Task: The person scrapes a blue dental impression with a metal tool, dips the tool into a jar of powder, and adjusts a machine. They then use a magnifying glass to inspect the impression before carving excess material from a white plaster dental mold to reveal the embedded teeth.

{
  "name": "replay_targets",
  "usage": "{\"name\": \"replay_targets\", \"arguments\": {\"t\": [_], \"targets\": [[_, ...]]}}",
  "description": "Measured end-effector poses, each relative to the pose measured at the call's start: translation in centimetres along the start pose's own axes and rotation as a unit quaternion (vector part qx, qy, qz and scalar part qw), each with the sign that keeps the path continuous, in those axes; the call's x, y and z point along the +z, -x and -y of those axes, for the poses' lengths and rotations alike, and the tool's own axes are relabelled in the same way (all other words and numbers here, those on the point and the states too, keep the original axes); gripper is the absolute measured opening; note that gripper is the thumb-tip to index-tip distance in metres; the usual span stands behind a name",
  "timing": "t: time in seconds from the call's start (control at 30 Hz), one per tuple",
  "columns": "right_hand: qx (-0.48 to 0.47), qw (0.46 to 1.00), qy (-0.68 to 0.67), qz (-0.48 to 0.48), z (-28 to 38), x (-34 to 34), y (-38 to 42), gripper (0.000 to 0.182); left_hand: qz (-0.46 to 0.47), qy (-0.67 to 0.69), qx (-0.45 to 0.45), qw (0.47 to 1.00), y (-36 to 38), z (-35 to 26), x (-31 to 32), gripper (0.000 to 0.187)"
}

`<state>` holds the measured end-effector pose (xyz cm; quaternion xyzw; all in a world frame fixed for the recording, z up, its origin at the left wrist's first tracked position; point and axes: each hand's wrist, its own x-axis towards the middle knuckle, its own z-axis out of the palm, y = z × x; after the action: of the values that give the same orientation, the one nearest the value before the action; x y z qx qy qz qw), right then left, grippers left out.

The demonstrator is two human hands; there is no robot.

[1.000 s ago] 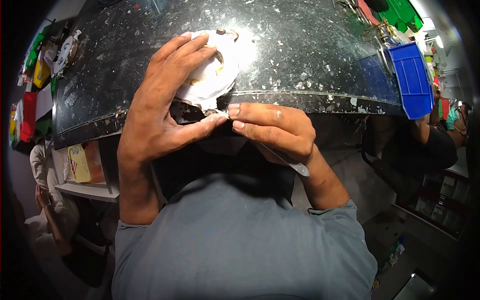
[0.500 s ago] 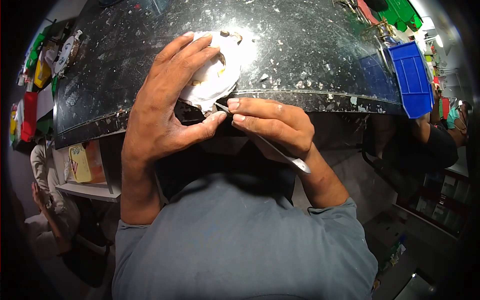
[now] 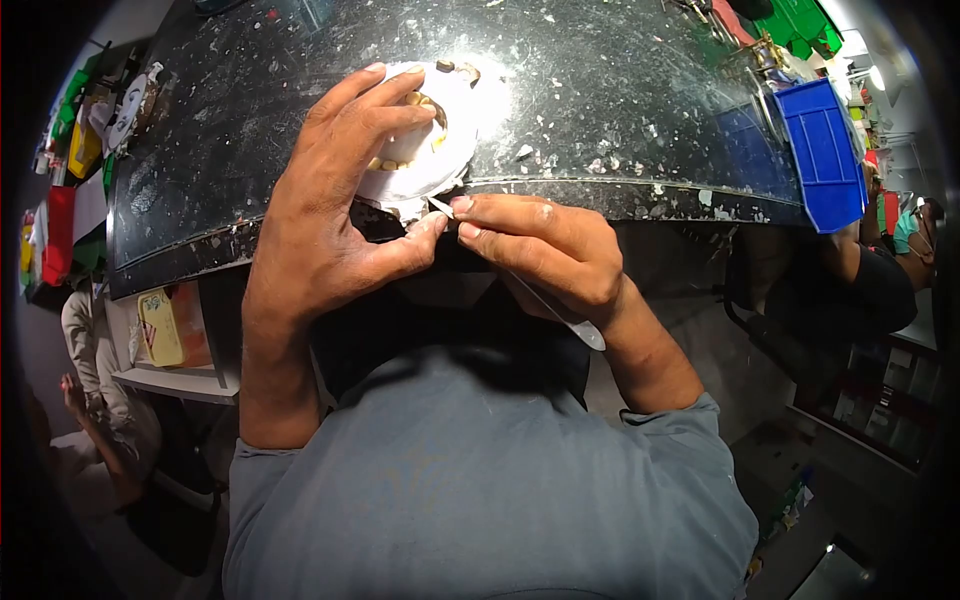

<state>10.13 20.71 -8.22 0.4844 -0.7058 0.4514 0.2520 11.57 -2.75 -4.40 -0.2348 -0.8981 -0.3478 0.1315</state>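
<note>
A white plaster dental cast [image 3: 458,140] with yellowish teeth sits at the front edge of the black bench. My left hand [image 3: 335,190] spans it, fingertips on the far side and thumb at the near edge. Part of the tooth row is covered by those fingers. Pinched in my right hand [image 3: 555,250] is a slim metal carving tool [image 3: 568,318], whose rounded, flattened end points back toward me. The tool's light tip meets the cast's near rim beside my left thumb. Small dark pieces [image 3: 467,72] lie at the cast's far edge.
White chips and dust speckle the black bench [image 3: 620,100]. A blue bin [image 3: 820,155] hangs at its right end, with a green bin [image 3: 800,25] behind. An open drawer [image 3: 175,330] is at left. Other people sit at both sides.
My left index finger has shifted, showing more of the teeth. My right hand has moved slightly left, and the tool's rear end has swung a little left and toward me.
</note>
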Motion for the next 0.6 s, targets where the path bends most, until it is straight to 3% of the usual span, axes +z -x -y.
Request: {"name": "replay_targets", "arguments": {"t": [0.6], "targets": [[-0.005, 1.0, 0.024, -0.001, -0.46, -0.9, 0.87, 0.012, -0.01, 0.009, 0.014, 1.0, -0.09, -0.01, 0.19, 0.065]]}}
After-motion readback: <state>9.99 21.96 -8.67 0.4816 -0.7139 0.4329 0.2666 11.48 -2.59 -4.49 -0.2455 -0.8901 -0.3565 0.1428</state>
